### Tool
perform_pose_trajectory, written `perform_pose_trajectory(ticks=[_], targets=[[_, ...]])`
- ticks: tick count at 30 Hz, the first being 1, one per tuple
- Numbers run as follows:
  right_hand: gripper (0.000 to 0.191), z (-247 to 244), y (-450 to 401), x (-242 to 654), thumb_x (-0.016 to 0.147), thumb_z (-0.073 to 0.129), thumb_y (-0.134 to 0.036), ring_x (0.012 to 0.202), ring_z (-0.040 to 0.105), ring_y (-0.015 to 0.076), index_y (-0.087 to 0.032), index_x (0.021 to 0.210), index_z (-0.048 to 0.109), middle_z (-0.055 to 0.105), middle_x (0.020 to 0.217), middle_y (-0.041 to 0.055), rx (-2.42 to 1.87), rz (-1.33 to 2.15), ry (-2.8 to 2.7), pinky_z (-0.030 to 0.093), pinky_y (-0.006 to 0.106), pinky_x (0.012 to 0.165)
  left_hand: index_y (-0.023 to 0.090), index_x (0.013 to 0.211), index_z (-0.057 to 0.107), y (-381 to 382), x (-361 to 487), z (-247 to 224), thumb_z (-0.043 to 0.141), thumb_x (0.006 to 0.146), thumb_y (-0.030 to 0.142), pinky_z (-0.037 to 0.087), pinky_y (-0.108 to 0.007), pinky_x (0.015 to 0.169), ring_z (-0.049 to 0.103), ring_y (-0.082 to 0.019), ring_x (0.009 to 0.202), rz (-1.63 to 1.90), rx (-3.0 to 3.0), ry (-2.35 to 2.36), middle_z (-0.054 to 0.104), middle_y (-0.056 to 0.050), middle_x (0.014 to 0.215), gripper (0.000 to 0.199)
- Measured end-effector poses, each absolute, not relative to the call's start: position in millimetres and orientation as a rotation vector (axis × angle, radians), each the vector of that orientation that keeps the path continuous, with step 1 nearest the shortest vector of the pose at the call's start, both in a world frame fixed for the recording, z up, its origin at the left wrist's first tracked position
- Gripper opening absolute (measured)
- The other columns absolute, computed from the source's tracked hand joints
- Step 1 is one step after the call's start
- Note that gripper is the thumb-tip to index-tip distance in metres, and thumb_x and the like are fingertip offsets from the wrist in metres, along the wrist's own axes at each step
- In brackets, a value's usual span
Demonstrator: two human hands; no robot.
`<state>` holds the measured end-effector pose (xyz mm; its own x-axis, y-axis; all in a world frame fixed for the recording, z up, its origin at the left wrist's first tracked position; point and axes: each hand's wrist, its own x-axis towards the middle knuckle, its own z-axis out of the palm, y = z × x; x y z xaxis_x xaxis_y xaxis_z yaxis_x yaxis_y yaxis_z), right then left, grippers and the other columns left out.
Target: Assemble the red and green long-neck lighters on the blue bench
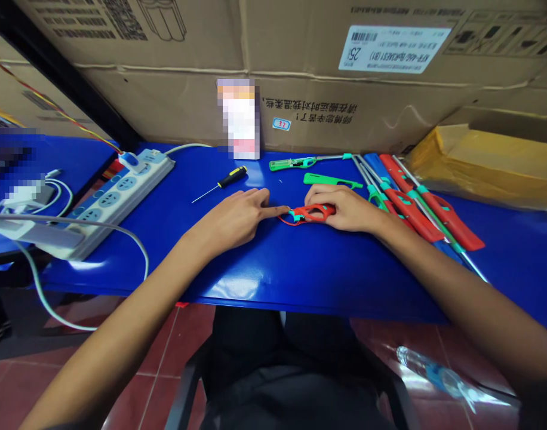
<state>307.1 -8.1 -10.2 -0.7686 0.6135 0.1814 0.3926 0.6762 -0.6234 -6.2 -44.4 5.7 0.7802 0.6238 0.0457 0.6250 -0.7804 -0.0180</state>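
Cardboard point(175, 95) walls the back of the glossy blue surface point(255, 263), whose front edge runs just above the person's lap. Both forearms reach in over that edge and angle inward, the left hand point(237, 218) and right hand point(347, 209) nearly meeting near the middle. Blue surface spreads between the forearms, forward of the hands. The power strip point(121, 200) bounds the left side; the pile of lighters point(417, 209) sits just beyond the right hand. A screwdriver point(232, 177) lies behind the left hand. The right fingers pinch the red casing point(312, 212); the left index finger extends to its teal end, the other fingers curled, their grip unclear.
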Motion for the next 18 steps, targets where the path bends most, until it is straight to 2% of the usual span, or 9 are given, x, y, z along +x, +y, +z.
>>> perform_pose_trajectory(ticks=[2,4,6,9,12,18], targets=[[0.007,-10.2,-7.9,306.5,0.096,0.067,-0.023,0.096,0.067,0.0251,-0.026,0.091,0.069,0.072,0.105,0.0059,-0.799,0.819,-2.496,0.051,0.041,0.088,0.034,0.166,0.063,-43.7,-7.0,5.4,0.045,0.104,0.001,0.048,-0.035,0.081,0.056,-0.022,0.087,-0.090,-2.945,-1.039,0.058,-0.008,0.103,0.073],[0.013,-9.6,-8.2,305.7,0.099,0.072,-0.031,0.091,0.065,0.0238,-0.025,0.088,0.068,0.071,0.100,0.0052,-0.813,0.826,-2.480,0.050,0.040,0.084,0.036,0.166,0.064,-44.4,-7.4,4.2,0.044,0.105,0.002,0.048,-0.035,0.080,0.056,-0.022,0.086,-0.140,-2.939,-1.062,0.057,-0.008,0.102,0.072],[0.011,-8.9,-8.8,305.0,0.099,0.076,-0.034,0.091,0.066,0.0234,-0.025,0.094,0.071,0.072,0.101,0.0047,-0.843,0.832,-2.458,0.050,0.039,0.084,0.037,0.164,0.065,-45.8,-7.5,2.8,0.044,0.106,0.002,0.049,-0.035,0.081,0.057,-0.022,0.087,-0.169,-2.937,-1.081,0.058,-0.008,0.103,0.071],[0.009,-8.6,-9.3,304.7,0.097,0.078,-0.033,0.096,0.069,0.0251,-0.026,0.103,0.075,0.075,0.107,0.0055,-0.863,0.849,-2.445,0.051,0.040,0.089,0.036,0.163,0.066,-47.2,-7.8,1.4,0.043,0.107,0.002,0.051,-0.036,0.085,0.059,-0.023,0.093,-0.180,-2.948,-1.088,0.062,-0.010,0.110,0.069],[0.008,-10.0,-8.9,305.4,0.099,0.073,-0.030,0.099,0.070,0.0270,-0.026,0.102,0.080,0.076,0.109,0.0068,-0.823,0.878,-2.452,0.052,0.042,0.091,0.036,0.164,0.065,-46.6,-8.2,0.3,0.043,0.107,0.001,0.051,-0.035,0.086,0.060,-0.023,0.096,-0.212,-2.979,-1.104,0.063,-0.010,0.112,0.070],[0.026,-14.4,-6.8,307.2,0.097,0.071,-0.025,0.105,0.070,0.0269,-0.028,0.117,0.086,0.075,0.116,0.0073,-0.807,0.880,-2.453,0.054,0.041,0.096,0.033,0.165,0.064,-41.5,-7.6,-0.7,0.042,0.108,0.005,0.048,-0.034,0.083,0.056,-0.023,0.091,-0.280,-3.055,-1.131,0.057,-0.008,0.102,0.067]])
